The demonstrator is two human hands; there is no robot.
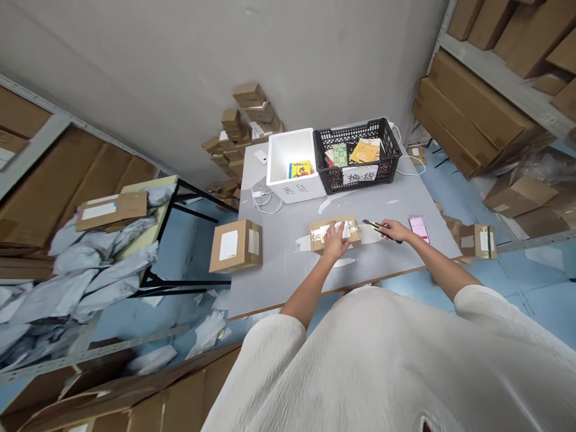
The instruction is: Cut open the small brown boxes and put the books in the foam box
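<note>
A small brown cardboard box (317, 236) lies on the grey table (279, 270), with tape and a white label on top. My left hand (336, 240) rests on this box, fingers spread over the label. To its right, my right hand (393, 230) is closed round a black and yellow utility knife (373, 225). The knife points left toward the box, apart from it. Beside my right hand lies a phone (419, 228) with a pink screen.
At the table's left edge stands a larger cardboard box (252, 240). A white foam box (297, 191) and a black plastic crate (330, 180) with colourful booklets stand at the back. Grey parcels (112, 264) are piled at left; a shelf (495, 60) holds boxes at right.
</note>
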